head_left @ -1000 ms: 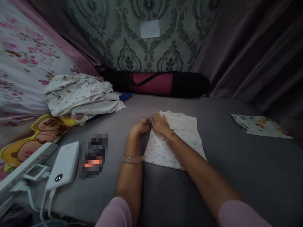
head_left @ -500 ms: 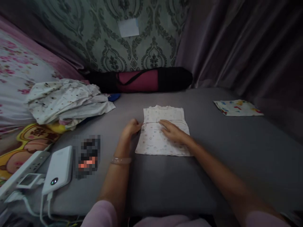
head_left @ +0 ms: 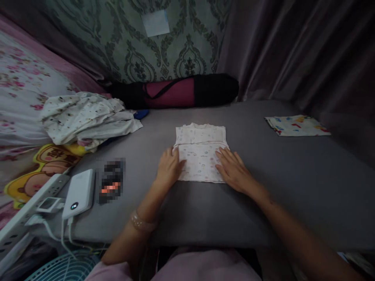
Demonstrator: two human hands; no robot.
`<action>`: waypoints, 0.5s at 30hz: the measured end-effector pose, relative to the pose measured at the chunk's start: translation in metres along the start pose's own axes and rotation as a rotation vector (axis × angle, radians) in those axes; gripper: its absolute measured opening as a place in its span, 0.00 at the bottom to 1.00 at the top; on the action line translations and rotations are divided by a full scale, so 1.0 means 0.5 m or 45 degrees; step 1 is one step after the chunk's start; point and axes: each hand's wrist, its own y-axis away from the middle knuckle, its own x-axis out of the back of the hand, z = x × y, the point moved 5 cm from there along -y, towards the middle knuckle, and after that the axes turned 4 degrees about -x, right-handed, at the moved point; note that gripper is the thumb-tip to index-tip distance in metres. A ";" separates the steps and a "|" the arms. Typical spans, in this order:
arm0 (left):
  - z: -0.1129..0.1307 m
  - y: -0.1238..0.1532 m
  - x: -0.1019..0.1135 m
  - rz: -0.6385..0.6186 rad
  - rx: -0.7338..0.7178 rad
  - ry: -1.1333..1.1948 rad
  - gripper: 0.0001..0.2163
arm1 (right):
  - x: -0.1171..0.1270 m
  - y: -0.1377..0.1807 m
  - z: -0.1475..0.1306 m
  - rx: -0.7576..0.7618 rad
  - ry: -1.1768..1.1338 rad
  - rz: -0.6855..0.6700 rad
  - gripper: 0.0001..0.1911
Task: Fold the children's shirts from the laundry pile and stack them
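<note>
A small white printed garment (head_left: pixel 200 156), folded into a near rectangle, lies flat on the grey surface in front of me. A fold line runs across its upper part. My left hand (head_left: pixel 169 166) rests at its left edge, thumb apart on the cloth and fingers along the border. On the right edge lies my right hand (head_left: pixel 236 168), palm down with fingers stretched over the fabric. Both hands are open and touch the garment.
Crumpled white clothes (head_left: pixel 84 117) lie at the left. A power bank (head_left: pixel 79 193) and a power strip (head_left: pixel 35 205) with cables sit nearer. A black and red bag (head_left: pixel 172 92) lies along the wall, and a folded patterned cloth (head_left: pixel 297 125) at the right.
My right hand has slid from the middle of the garment to its right edge. My left hand has opened from a closed pose and moved slightly onto the left edge.
</note>
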 end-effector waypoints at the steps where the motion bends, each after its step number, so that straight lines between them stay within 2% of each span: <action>1: 0.018 0.000 -0.010 0.004 -0.111 0.023 0.27 | -0.010 -0.014 -0.008 0.011 0.013 -0.040 0.29; 3: 0.043 0.007 -0.039 -0.096 -0.284 0.083 0.28 | -0.032 -0.030 -0.014 0.028 0.029 -0.118 0.30; 7: 0.042 0.045 -0.071 -0.309 -0.343 0.106 0.28 | -0.051 -0.007 -0.014 0.086 0.057 -0.199 0.29; 12: 0.027 0.105 -0.049 -0.341 -0.390 0.102 0.28 | -0.027 0.083 -0.032 0.214 0.050 -0.164 0.29; 15: 0.004 0.135 -0.035 -0.331 -0.398 0.155 0.26 | -0.013 0.131 -0.021 0.225 0.041 -0.117 0.27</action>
